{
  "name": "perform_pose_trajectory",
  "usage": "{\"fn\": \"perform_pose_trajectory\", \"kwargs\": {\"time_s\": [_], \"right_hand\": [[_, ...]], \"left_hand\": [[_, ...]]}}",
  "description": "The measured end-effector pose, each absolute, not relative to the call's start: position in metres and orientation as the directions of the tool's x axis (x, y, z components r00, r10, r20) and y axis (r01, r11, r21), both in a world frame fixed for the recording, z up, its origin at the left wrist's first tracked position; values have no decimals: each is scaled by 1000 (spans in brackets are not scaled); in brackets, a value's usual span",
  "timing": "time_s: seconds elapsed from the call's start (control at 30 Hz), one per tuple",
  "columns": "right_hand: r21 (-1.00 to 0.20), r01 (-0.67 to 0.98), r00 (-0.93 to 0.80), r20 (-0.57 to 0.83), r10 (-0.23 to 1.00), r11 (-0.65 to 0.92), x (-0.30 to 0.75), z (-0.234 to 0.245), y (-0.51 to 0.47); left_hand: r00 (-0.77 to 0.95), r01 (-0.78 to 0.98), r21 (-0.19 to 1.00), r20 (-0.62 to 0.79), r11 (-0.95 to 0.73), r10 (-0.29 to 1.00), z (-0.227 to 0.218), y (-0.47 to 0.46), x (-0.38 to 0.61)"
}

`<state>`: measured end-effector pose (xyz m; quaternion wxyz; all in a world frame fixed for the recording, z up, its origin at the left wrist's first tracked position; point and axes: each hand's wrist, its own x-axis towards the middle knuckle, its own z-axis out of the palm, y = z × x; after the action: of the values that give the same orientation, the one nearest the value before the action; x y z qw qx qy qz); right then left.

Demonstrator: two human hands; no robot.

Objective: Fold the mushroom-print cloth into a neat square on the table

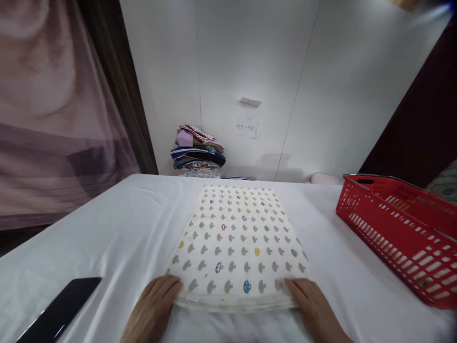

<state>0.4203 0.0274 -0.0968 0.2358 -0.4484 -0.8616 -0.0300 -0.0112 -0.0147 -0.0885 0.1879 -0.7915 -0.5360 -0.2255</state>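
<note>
A folded white cloth (235, 238) printed with grey and coloured mushrooms lies flat in front of me, its layered near edge towards me. My left hand (157, 300) is at the cloth's near left corner, fingers together and curled over it. At the near right corner, my right hand (312, 302) holds the edge in the same way. Both thumbs are hidden, so how far they reach under the cloth does not show.
The cloth rests on a white-covered table (121, 219). A black phone (60, 312) lies at the near left. On the right stands a red plastic basket (392, 228). Beyond the far edge rises a stack of folded fabrics (200, 150) against a pale wall with a paper sign (247, 127).
</note>
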Motion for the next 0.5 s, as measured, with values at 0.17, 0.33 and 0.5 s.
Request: {"fn": "perform_pose_trajectory", "kwargs": {"time_s": [0.17,0.33,0.5], "right_hand": [[-140,829,-425,472,773,541,467,-116,34],[-186,837,-372,495,785,514,476,-115,33],[-248,821,-382,432,817,515,476,-85,24]], "left_hand": [[309,944,-80,550,-319,776,-96,-9,-25],[330,936,-77,535,-344,778,-90,-7,-32],[354,920,-30,490,-390,797,-65,-19,-33]]}}
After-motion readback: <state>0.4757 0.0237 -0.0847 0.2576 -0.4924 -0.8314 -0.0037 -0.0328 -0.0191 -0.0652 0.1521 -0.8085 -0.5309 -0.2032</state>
